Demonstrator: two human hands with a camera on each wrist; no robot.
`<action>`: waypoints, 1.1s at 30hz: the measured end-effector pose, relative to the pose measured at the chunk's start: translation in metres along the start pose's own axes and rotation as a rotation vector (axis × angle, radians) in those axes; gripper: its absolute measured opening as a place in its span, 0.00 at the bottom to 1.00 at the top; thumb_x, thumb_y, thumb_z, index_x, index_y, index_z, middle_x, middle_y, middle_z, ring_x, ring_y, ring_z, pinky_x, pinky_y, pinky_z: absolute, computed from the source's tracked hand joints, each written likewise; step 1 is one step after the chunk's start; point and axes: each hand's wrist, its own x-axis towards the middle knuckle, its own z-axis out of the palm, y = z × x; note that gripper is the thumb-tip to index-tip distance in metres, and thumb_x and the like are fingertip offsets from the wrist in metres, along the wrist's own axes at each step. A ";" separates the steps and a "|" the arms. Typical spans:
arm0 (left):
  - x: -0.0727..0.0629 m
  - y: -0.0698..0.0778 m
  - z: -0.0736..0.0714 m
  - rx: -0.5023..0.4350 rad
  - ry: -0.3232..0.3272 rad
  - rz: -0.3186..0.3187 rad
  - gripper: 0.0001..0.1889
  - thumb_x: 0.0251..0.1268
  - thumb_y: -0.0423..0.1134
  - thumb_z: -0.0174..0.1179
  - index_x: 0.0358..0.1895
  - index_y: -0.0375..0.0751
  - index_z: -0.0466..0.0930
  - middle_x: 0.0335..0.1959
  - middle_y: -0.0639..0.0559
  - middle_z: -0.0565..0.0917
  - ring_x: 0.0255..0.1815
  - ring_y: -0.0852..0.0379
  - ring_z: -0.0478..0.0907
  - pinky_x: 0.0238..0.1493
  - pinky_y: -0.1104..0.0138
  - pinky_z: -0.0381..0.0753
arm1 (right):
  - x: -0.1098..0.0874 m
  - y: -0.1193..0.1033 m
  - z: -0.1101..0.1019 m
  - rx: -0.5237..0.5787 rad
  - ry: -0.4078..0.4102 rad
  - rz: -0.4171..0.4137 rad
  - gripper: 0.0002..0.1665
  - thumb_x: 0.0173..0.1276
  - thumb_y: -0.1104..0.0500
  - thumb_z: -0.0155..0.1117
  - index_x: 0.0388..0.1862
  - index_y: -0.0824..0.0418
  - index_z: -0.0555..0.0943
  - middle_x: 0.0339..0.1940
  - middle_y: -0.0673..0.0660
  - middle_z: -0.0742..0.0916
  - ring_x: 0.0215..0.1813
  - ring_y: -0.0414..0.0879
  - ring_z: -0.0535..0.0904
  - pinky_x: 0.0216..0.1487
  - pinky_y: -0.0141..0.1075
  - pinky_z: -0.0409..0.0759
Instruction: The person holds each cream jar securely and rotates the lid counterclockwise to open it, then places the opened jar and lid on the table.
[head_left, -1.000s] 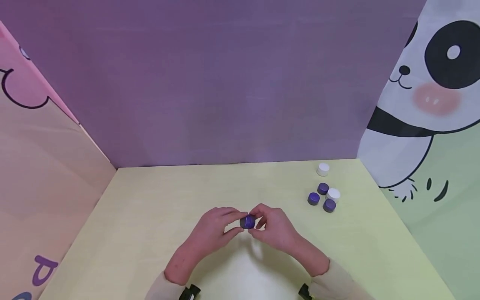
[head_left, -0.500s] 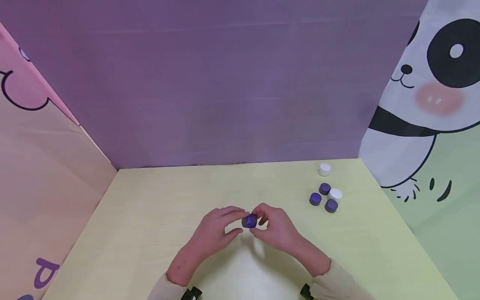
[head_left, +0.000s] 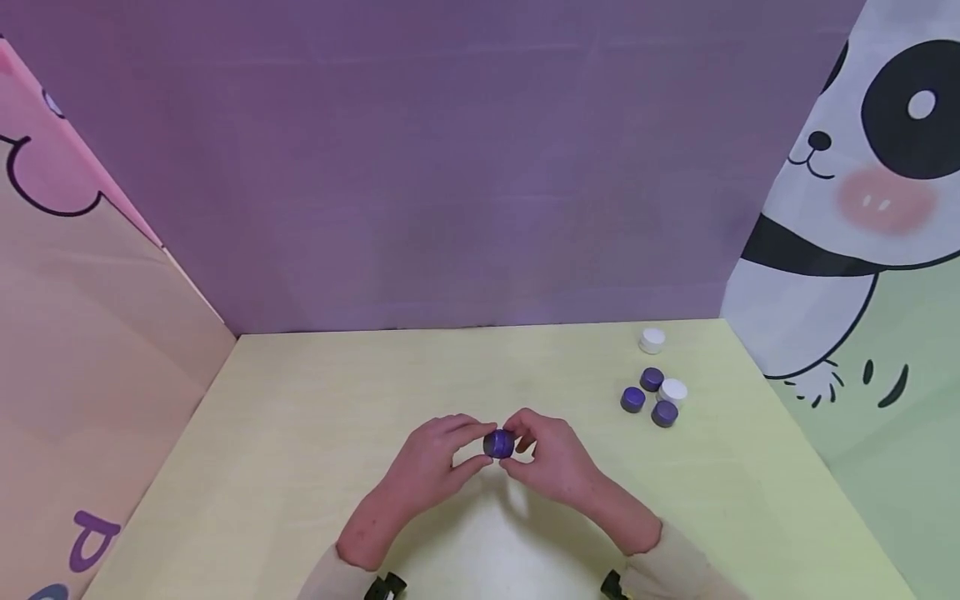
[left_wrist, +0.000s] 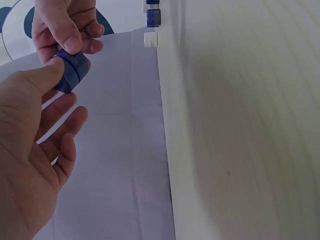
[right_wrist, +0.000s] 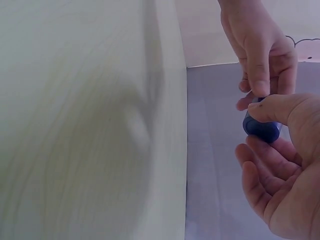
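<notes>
A small purple round jar (head_left: 498,444) is held above the table between both hands, with a seam around its middle. From the left, the thumb and forefinger of my left hand (head_left: 429,457) pinch one end. My right hand (head_left: 551,454) pinches the other end with its thumb and forefinger. In the left wrist view, lettering shows on the jar (left_wrist: 72,70), and the other left fingers stand loosely curled below it. The right wrist view shows the jar's rounded dark blue-looking end (right_wrist: 262,129) under my right thumb; the right fingers partly cover it.
Toward the back right of the pale table (head_left: 337,392) stand several small jars: purple ones such as this purple jar (head_left: 632,400), a white jar (head_left: 672,391) among them and another white jar (head_left: 652,340) farther back. A purple wall panel (head_left: 480,167) rises behind.
My left thumb comes away from the jar half a second ago and is back against it now. The jar turns slightly between the hands. The other jars stay put.
</notes>
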 end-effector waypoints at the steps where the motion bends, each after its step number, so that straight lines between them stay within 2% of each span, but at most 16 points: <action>1: 0.000 0.000 0.000 0.002 -0.002 -0.008 0.19 0.56 0.41 0.72 0.52 0.44 0.84 0.41 0.59 0.84 0.41 0.62 0.80 0.42 0.67 0.79 | 0.000 0.000 0.000 -0.004 0.002 0.002 0.20 0.52 0.64 0.77 0.41 0.54 0.79 0.33 0.42 0.85 0.33 0.40 0.80 0.33 0.32 0.78; 6: -0.001 0.001 0.002 0.021 0.015 -0.039 0.19 0.57 0.48 0.71 0.49 0.44 0.85 0.35 0.61 0.84 0.34 0.64 0.78 0.37 0.68 0.78 | -0.002 0.001 0.001 -0.024 0.000 -0.004 0.19 0.53 0.62 0.77 0.42 0.54 0.79 0.34 0.43 0.85 0.33 0.43 0.81 0.34 0.32 0.78; 12: 0.000 0.002 0.004 0.048 0.019 -0.090 0.18 0.56 0.52 0.70 0.45 0.45 0.86 0.33 0.62 0.84 0.33 0.63 0.78 0.35 0.69 0.77 | -0.002 0.003 0.004 -0.055 0.011 -0.014 0.19 0.52 0.61 0.77 0.41 0.54 0.79 0.33 0.42 0.85 0.33 0.42 0.81 0.34 0.31 0.78; 16: 0.000 0.003 0.004 0.088 0.000 -0.138 0.22 0.58 0.57 0.67 0.46 0.44 0.86 0.35 0.59 0.84 0.35 0.61 0.80 0.37 0.66 0.78 | -0.002 0.003 0.005 -0.052 0.015 -0.006 0.19 0.52 0.61 0.78 0.41 0.53 0.79 0.33 0.42 0.86 0.32 0.40 0.81 0.34 0.31 0.78; 19: -0.002 0.004 0.004 0.077 0.004 -0.162 0.26 0.55 0.59 0.68 0.51 0.44 0.84 0.42 0.58 0.84 0.43 0.60 0.81 0.44 0.64 0.79 | -0.001 0.004 0.005 -0.033 0.000 0.007 0.19 0.52 0.62 0.78 0.41 0.54 0.79 0.34 0.43 0.86 0.32 0.41 0.81 0.34 0.32 0.78; 21: -0.003 0.004 0.003 0.033 0.013 -0.151 0.27 0.52 0.55 0.72 0.53 0.45 0.83 0.47 0.57 0.83 0.49 0.59 0.80 0.49 0.63 0.79 | 0.000 0.005 0.005 -0.021 -0.009 0.015 0.19 0.52 0.62 0.77 0.41 0.54 0.79 0.34 0.43 0.85 0.32 0.41 0.81 0.34 0.32 0.78; 24: -0.002 0.005 0.002 -0.052 0.010 -0.100 0.24 0.50 0.42 0.76 0.53 0.45 0.83 0.52 0.56 0.82 0.54 0.58 0.78 0.53 0.62 0.77 | 0.001 0.006 0.004 0.000 -0.014 0.021 0.20 0.52 0.64 0.77 0.41 0.54 0.78 0.34 0.42 0.85 0.32 0.40 0.80 0.33 0.32 0.78; 27: -0.001 0.005 0.002 -0.063 0.009 -0.035 0.21 0.49 0.33 0.75 0.50 0.45 0.85 0.52 0.55 0.83 0.54 0.58 0.79 0.50 0.61 0.78 | 0.001 0.006 0.004 0.031 -0.021 0.023 0.20 0.52 0.65 0.76 0.41 0.54 0.78 0.33 0.42 0.85 0.32 0.40 0.80 0.32 0.32 0.78; 30: 0.000 0.004 0.003 -0.037 0.019 0.002 0.20 0.49 0.31 0.75 0.48 0.45 0.86 0.50 0.56 0.84 0.51 0.59 0.80 0.45 0.61 0.80 | 0.000 0.006 0.004 0.045 -0.027 0.019 0.19 0.53 0.65 0.76 0.41 0.53 0.78 0.33 0.42 0.85 0.32 0.41 0.81 0.32 0.32 0.78; 33: 0.000 0.005 0.002 -0.022 0.022 0.018 0.19 0.50 0.33 0.75 0.49 0.45 0.86 0.50 0.56 0.84 0.50 0.60 0.81 0.42 0.62 0.80 | -0.001 0.005 0.003 0.021 -0.021 0.013 0.19 0.53 0.64 0.76 0.41 0.53 0.78 0.33 0.42 0.85 0.32 0.41 0.81 0.32 0.32 0.78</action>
